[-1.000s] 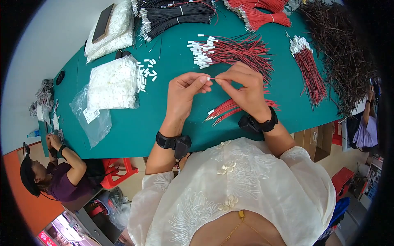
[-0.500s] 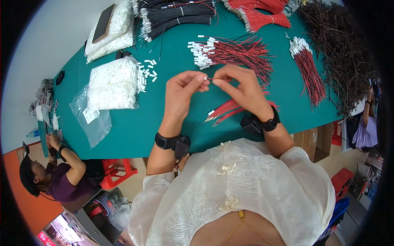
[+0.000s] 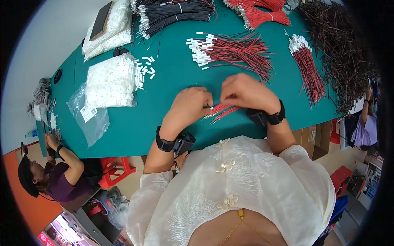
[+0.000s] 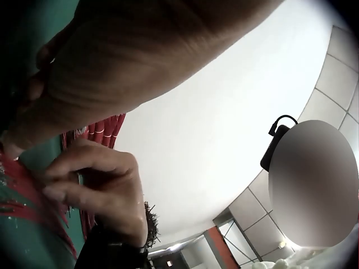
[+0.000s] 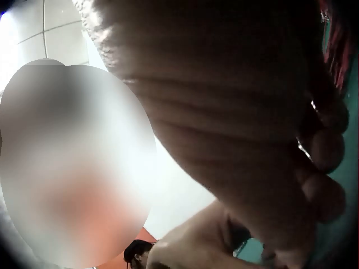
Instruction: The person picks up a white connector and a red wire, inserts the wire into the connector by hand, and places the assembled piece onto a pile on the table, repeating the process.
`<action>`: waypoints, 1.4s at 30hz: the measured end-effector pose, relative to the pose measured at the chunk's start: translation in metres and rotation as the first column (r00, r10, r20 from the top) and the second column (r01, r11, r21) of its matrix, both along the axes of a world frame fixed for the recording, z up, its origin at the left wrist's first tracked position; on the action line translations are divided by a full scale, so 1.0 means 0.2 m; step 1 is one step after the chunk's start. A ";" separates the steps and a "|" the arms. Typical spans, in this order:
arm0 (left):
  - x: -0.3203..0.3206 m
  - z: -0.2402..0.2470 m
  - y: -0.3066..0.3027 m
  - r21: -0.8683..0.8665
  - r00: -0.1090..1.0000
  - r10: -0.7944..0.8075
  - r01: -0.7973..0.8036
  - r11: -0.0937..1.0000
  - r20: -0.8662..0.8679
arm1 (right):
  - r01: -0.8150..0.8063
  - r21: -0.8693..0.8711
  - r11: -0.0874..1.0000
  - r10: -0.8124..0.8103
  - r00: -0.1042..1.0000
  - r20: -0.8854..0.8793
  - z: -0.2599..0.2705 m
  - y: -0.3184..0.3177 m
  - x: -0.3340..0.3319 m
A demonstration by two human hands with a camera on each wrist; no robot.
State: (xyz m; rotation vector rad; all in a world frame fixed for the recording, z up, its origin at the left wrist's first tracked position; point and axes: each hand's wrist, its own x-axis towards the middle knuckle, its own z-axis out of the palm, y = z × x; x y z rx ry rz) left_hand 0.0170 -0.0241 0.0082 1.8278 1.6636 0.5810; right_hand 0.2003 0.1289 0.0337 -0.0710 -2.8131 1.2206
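Observation:
My left hand (image 3: 188, 105) has its thumb and fingertips right at a small white connector (image 3: 211, 108) on the near bundle of red wires (image 3: 223, 111). Whether it pinches the connector I cannot tell. Over the same bundle is my right hand (image 3: 249, 93), its fingers loosely bent. In the left wrist view, the right hand (image 4: 104, 188) shows thumb and forefinger a little apart above the red wires (image 4: 19, 190). Bare metal tips point toward the left hand. Beyond both hands lies a larger pile of red and black wires (image 3: 242, 51) with white connectors.
Loose white connectors (image 3: 144, 71) lie beside a full clear bag (image 3: 108, 82) at left. Black wire bundles (image 3: 176, 18) and red bundles (image 3: 264, 16) sit at the back. A connector-ended bundle (image 3: 305, 69) and dark tangled strands (image 3: 342, 57) are at right. Another person (image 3: 53, 172) sits at left.
Both hands have come down and nearer to the small red bundle. The wire with a white connector that they held has left them; one such wire now lies along the large pile's near edge.

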 end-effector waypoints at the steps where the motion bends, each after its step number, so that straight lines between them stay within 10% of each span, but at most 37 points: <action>1: 0.00 0.00 0.00 0.038 0.999 -0.010 0.011 0.999 -0.038 | -0.002 0.001 1.000 0.002 1.000 -0.002 0.00 -0.03 -0.01; 9: -0.07 0.01 0.05 -0.001 0.880 0.425 -0.435 0.901 0.210 | -0.003 0.225 0.974 -0.031 0.989 0.147 -0.11 -0.13 -0.03; 21: -0.07 -0.02 0.07 -0.083 0.558 0.417 -0.526 0.847 0.717 | 0.086 -0.131 0.988 -0.103 0.986 -0.129 -0.04 -0.03 -0.02; 42: -0.08 -0.01 0.07 -0.051 0.484 0.378 -0.561 0.826 0.789 | 0.413 -0.378 0.829 -0.504 0.844 -0.184 0.05 -0.08 -0.03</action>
